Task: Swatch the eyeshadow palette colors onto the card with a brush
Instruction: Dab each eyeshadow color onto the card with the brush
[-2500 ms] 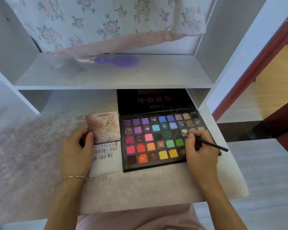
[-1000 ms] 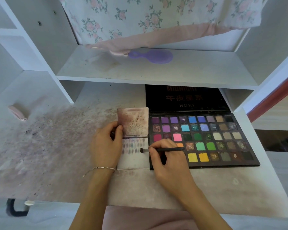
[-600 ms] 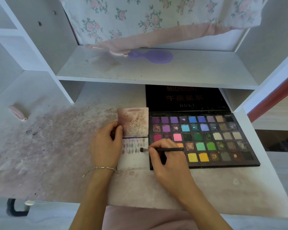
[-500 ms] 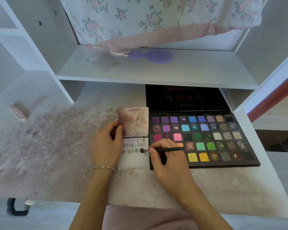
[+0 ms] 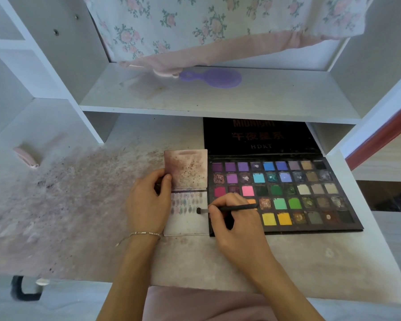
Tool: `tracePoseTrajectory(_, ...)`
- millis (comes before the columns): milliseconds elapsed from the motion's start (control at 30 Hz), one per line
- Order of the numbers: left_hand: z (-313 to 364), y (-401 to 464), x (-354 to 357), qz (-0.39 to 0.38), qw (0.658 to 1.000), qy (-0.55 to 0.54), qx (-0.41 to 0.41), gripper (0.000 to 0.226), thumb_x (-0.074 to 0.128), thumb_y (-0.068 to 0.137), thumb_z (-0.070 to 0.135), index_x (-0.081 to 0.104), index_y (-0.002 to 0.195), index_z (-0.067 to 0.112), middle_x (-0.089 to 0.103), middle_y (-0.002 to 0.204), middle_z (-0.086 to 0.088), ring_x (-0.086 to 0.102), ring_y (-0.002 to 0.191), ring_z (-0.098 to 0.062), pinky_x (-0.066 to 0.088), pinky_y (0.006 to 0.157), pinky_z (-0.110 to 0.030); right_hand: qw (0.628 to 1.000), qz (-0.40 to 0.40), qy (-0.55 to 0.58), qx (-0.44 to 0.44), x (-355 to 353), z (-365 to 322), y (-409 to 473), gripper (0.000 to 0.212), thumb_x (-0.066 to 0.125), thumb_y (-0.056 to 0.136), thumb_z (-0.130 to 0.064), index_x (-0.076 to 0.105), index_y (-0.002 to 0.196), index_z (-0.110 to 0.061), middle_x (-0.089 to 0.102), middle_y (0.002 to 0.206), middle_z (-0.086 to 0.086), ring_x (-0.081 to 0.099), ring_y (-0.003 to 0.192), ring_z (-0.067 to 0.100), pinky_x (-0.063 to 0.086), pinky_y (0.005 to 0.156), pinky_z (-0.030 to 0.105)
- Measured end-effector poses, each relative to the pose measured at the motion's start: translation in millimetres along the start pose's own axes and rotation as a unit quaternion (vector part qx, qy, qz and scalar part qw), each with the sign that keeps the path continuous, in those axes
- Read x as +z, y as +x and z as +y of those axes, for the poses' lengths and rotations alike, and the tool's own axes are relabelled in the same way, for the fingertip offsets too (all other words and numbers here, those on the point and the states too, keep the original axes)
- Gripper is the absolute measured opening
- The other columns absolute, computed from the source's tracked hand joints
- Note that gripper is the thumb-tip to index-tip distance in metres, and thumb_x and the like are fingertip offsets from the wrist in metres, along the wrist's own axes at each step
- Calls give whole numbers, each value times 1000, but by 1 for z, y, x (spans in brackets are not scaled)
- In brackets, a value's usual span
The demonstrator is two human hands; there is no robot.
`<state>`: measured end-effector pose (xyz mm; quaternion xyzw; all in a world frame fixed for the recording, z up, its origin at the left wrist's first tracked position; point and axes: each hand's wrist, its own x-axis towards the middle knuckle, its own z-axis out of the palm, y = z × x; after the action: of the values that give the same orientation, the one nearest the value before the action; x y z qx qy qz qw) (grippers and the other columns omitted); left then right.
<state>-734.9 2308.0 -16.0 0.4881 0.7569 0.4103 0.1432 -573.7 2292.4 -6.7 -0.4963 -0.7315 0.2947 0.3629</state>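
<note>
An open black eyeshadow palette [image 5: 310,193] with several rows of coloured pans lies on the desk, its lid propped up behind. Left of it lies the white swatch card [image 5: 186,224], stained dusky pink at the top, with rows of small pale swatches across its middle. My left hand [image 5: 148,202] grips the card's left edge, thumb on top. My right hand [image 5: 236,218] pinches a thin black brush [image 5: 236,207], lying over the palette's lower left corner. The brush tip touches the card at the right end of the lower swatch row.
The white desk top [image 5: 83,205] is smeared with pink-brown powder. A shelf [image 5: 218,98] above holds a purple hairbrush [image 5: 213,77] under a floral cloth [image 5: 218,26]. A small pink object [image 5: 26,156] lies at the far left. The desk's right edge drops to the floor.
2.5 s ago the brush tip was in a pale pan at the palette's right. My right hand then carried it left to the card, where it has stayed for the last second.
</note>
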Motion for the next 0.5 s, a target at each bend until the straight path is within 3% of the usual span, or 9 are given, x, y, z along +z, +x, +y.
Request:
tracePoseTrajectory(100, 0, 0, 0, 0, 1000, -2, -2, 20, 50, 89, 23, 66, 101, 18, 63, 83, 5, 57, 82, -20, 46, 72, -34, 998, 47, 46, -3, -1, 1, 1, 6, 50, 85, -24, 54, 82, -28, 52, 79, -20, 52, 79, 4, 44, 67, 19)
tracePoseTrajectory(200, 1, 0, 0, 0, 1000, -8, -7, 20, 50, 89, 23, 66, 102, 18, 66, 87, 0, 58, 85, -21, 48, 75, -38, 991, 92, 101, 5, -3, 1, 1, 14, 50, 86, -21, 53, 87, -35, 56, 83, -15, 55, 79, 8, 49, 67, 24)
tracePoseTrajectory(333, 2, 0, -1, -3, 1000, -8, -8, 20, 51, 89, 22, 66, 101, 18, 67, 87, 0, 58, 84, -21, 48, 75, -38, 986, 114, 120, 1, -3, 2, 0, 16, 49, 87, -17, 56, 92, -30, 57, 82, -8, 54, 73, 8, 42, 62, 12)
tracePoseTrajectory(500, 2, 0, -1, -1, 1000, -7, -15, 20, 51, 89, 23, 66, 102, 18, 67, 89, -2, 58, 84, -22, 49, 75, -39, 984, 125, 125, 1, -5, 4, -1, 17, 49, 86, -14, 57, 92, -28, 57, 84, -12, 55, 77, 5, 43, 66, 10)
